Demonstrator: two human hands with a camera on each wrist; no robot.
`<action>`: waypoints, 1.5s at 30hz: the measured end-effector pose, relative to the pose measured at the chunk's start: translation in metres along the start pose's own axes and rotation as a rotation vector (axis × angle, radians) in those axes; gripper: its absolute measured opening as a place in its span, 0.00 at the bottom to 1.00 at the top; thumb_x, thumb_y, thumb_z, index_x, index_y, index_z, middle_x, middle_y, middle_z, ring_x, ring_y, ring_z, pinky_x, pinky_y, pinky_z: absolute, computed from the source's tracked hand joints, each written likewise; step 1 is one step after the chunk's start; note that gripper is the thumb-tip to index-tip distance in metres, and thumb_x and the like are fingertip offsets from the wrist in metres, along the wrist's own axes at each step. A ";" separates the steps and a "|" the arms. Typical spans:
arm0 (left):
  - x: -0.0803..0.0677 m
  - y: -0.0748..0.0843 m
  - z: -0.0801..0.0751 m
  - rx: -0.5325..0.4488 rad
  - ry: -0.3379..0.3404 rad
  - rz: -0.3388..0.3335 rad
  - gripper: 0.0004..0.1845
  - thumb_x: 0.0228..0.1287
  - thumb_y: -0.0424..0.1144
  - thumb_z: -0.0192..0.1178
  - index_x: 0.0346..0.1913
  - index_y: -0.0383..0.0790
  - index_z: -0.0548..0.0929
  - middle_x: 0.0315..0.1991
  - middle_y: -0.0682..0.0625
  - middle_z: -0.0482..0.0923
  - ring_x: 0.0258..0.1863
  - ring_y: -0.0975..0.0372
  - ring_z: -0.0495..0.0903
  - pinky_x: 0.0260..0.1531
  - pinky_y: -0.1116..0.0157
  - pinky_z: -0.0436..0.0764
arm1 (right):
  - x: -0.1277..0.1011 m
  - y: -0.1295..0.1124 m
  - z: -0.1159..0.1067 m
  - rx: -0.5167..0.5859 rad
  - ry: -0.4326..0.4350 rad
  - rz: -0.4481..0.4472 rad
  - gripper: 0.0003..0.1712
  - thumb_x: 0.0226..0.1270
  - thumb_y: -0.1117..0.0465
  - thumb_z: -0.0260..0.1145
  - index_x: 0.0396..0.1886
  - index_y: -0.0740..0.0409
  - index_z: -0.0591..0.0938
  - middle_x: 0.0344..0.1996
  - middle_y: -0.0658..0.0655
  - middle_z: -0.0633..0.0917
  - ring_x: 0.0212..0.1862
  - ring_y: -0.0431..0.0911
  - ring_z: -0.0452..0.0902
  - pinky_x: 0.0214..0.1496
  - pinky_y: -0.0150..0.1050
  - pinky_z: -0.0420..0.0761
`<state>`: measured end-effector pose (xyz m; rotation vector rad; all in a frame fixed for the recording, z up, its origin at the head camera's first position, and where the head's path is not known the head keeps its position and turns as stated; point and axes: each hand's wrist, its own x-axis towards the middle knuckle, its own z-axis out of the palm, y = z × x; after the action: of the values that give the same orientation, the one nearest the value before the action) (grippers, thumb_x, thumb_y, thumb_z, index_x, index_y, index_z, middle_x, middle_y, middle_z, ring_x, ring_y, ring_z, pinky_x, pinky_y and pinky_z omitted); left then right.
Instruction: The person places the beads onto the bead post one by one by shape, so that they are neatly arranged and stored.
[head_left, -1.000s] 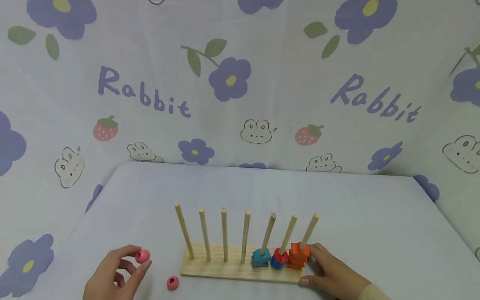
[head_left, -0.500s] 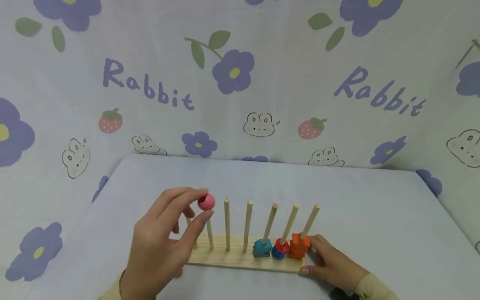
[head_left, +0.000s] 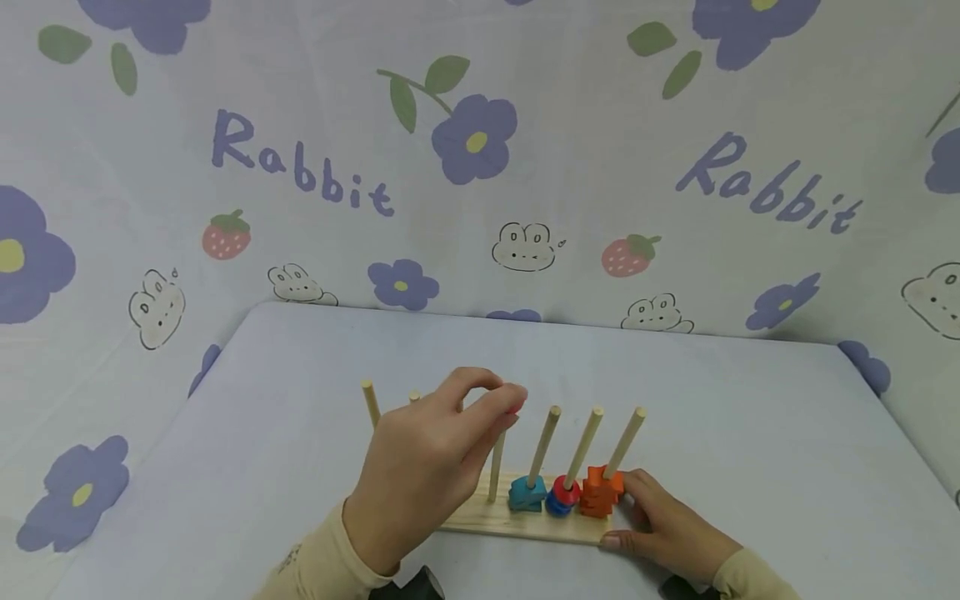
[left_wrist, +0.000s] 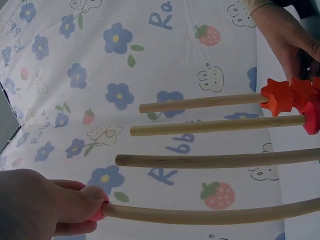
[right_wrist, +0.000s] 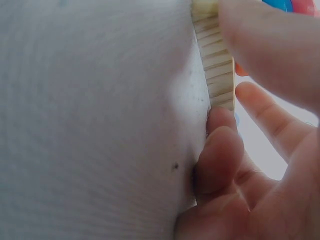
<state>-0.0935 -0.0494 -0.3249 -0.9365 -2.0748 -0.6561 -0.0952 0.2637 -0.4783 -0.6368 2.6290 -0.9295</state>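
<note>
Starting at the left, two bare wooden pegs (head_left: 371,402) are standing up from the far-left end of the wooden base (head_left: 517,527), which is lying on the cloth-covered bench (head_left: 750,467). Next to them, the left hand (head_left: 431,467) is hovering over the middle of the rack, its thumb and fingertips pinching a pink bead (head_left: 514,407) right at the top of the fourth peg (head_left: 496,467). In the left wrist view the pink bead (left_wrist: 97,214) is showing only as a sliver between the fingertips (left_wrist: 82,205), touching the tip of that peg (left_wrist: 210,214); whether the peg is already entering the hole cannot be told.

Further right, three pegs are carrying pieces low on the base: a blue block (head_left: 527,493), then a red ring (head_left: 562,492) sitting on a darker blue piece, then a stack of orange star pieces (head_left: 600,492) on the last peg.

At the right end, the right hand (head_left: 663,529) is gripping the base, its thumb lying along the front edge and its fingers curling round the end, just beside the orange stack. The right wrist view is showing the fingers (right_wrist: 220,155) pressing against the end grain of the base (right_wrist: 215,70).

Behind everything, a printed cloth backdrop (head_left: 480,150) with purple flowers, strawberries and the word "Rabbit" is hanging.
</note>
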 end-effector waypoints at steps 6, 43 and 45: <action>-0.003 0.002 0.004 0.106 -0.059 0.014 0.09 0.59 0.33 0.65 0.43 0.47 0.83 0.38 0.51 0.79 0.15 0.68 0.69 0.10 0.78 0.59 | 0.000 -0.001 0.000 0.014 0.000 0.013 0.30 0.58 0.40 0.66 0.56 0.47 0.69 0.38 0.50 0.66 0.35 0.37 0.63 0.30 0.32 0.66; -0.106 -0.018 0.075 0.332 -0.542 0.064 0.06 0.62 0.39 0.63 0.40 0.51 0.78 0.29 0.56 0.79 0.09 0.69 0.61 0.06 0.72 0.59 | 0.002 -0.002 0.000 -0.003 -0.002 0.026 0.32 0.58 0.39 0.66 0.56 0.47 0.68 0.40 0.50 0.66 0.36 0.38 0.63 0.31 0.32 0.65; -0.107 -0.016 0.069 0.311 -0.506 0.050 0.07 0.62 0.38 0.62 0.41 0.52 0.77 0.30 0.56 0.78 0.08 0.70 0.56 0.06 0.73 0.53 | 0.001 -0.001 0.000 -0.008 0.004 0.024 0.31 0.58 0.39 0.66 0.55 0.47 0.68 0.40 0.50 0.66 0.36 0.37 0.63 0.31 0.31 0.66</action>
<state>-0.0869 -0.0541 -0.4530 -1.0403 -2.4883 -0.0560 -0.0957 0.2621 -0.4779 -0.6050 2.6396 -0.9149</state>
